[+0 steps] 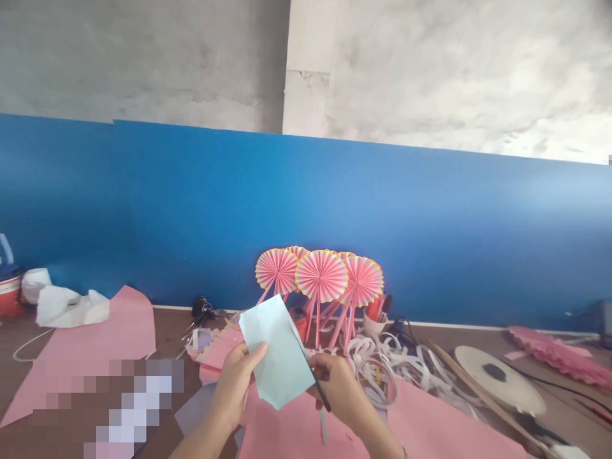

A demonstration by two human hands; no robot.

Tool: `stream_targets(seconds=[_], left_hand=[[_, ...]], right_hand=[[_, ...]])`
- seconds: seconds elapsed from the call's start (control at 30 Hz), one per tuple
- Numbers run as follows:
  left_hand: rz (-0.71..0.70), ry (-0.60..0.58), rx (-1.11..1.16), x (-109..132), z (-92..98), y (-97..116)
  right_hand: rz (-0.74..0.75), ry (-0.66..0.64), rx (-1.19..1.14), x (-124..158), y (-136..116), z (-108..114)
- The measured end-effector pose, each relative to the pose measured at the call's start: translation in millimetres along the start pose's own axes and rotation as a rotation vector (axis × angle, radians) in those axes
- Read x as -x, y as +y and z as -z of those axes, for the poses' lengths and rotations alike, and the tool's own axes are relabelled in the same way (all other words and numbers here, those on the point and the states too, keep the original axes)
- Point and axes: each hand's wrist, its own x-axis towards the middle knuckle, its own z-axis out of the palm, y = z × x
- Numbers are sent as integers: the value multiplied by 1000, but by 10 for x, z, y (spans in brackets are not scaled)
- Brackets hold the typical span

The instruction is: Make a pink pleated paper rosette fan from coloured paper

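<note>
My left hand [235, 381] grips a light blue sheet of paper [277, 357] by its left side, thumb on top. In my right hand [337, 386] is a pair of scissors [323, 396] with dark handles; its blades lie along the paper's right edge. A narrow pale strip [324, 426] hangs or lies just below my right hand; I cannot tell whether it is attached. Under both hands lie pink paper sheets [287, 437]. Behind the blue sheet stand several pleated pink paper rosettes [321, 275] with yellow-edged rims on pink stems.
A tangle of white strips [406, 363] and a roll of tape [377, 382] lie to the right. Farther right are a round cream disc [500, 379], a wooden stick [471, 389] and pink ruffled paper [557, 354]. A blue panel [191, 210] borders the back.
</note>
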Motion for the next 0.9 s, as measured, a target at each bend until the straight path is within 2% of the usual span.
stream_targets(seconds=[0.4,0.73,0.9], left_hand=[[8,15,-3,14,-12,3],[43,-61,-82,6,-5,-102],[35,-55,-95,-27,13,-137]], right_hand=[[-1,9,38,-23,57,-6],[-15,31,-26,-62,105,-10],[-6,51,-36,-38,65,-13]])
